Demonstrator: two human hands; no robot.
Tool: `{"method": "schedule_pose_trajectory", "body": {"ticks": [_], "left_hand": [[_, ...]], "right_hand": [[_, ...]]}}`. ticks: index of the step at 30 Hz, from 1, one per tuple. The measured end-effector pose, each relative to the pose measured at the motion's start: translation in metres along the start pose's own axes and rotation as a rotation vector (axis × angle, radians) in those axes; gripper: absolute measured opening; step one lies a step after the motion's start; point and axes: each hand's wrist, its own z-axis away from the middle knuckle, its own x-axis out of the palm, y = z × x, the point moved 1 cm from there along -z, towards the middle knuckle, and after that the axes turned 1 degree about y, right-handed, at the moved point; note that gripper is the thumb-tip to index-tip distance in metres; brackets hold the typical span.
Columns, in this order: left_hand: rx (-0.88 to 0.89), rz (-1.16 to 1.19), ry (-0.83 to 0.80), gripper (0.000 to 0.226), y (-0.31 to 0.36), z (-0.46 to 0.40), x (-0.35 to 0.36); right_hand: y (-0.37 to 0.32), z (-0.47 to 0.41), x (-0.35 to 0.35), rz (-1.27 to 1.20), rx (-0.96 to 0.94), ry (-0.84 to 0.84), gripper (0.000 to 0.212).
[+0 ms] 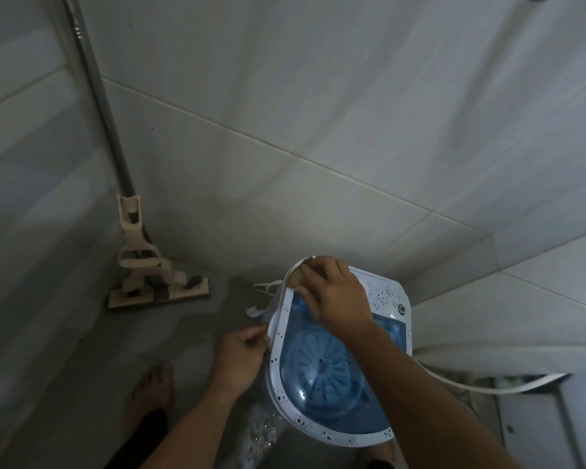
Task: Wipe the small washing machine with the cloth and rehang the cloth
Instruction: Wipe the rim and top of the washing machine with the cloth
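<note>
The small washing machine (322,377) stands on the floor at lower centre, white with a blue see-through lid and dark specks on its rim. My right hand (335,296) presses a small tan cloth (295,278) against the machine's far left corner; most of the cloth is hidden under my fingers. My left hand (241,357) pinches the machine's left rim, steadying it.
A beige mop (156,279) with a grey pole leans in the tiled corner at left. A white cord and plug (261,299) lie behind the machine. A white hose (487,387) runs off to the right. My bare foot (149,390) is at lower left.
</note>
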Motion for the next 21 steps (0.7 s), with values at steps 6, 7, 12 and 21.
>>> {"method": "schedule_pose_trajectory", "body": {"ticks": [6,7,12,21], "left_hand": [[-0.024,0.015,0.008,0.026,-0.002,-0.001,0.000],[-0.031,0.019,0.005,0.025,-0.002,-0.002,0.001],[-0.047,0.029,0.008,0.023,-0.003,-0.004,0.001],[-0.096,0.105,-0.013,0.020,-0.005,-0.007,0.001]], "right_hand": [[0.002,-0.010,0.004,-0.049,0.137,0.034,0.032],[0.000,-0.011,0.005,-0.039,0.158,0.032,0.032],[-0.012,0.006,0.005,0.029,0.120,-0.001,0.034],[-0.004,-0.030,-0.001,-0.012,0.208,-0.107,0.029]]}}
